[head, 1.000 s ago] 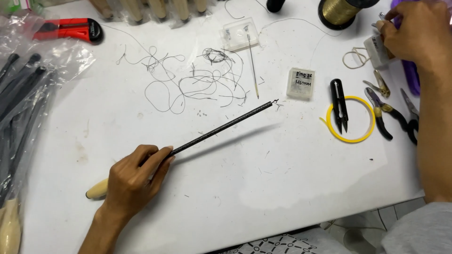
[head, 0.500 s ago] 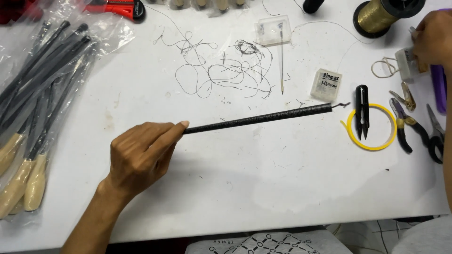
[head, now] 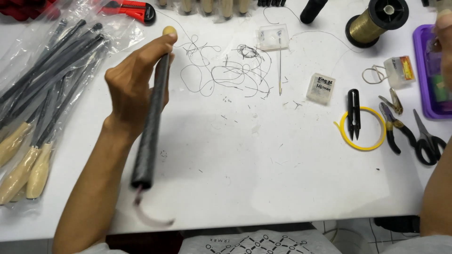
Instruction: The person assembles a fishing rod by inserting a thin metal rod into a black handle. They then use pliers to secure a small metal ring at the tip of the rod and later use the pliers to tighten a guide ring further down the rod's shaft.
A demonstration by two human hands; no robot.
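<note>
Above the white table (head: 235,178), the left hand (head: 134,82) has its fingers clamped on a long black rod (head: 151,131), beside a clear plastic bag (head: 42,80) of similar wooden-handled rods, while the right hand (head: 442,42) reaches into a purple tray (head: 423,84), its fingers unclear.

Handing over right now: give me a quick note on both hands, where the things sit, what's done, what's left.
Left hand grips the dark rod, held nearly upright over the white table, pale knob end up, a thin strand hanging from its lower end.
Right hand is at the purple tray, mostly out of frame.
More rods lie bagged at left.
Gold thread spool, snips, pliers and scissors lie untouched.
Progress can't be judged.
</note>
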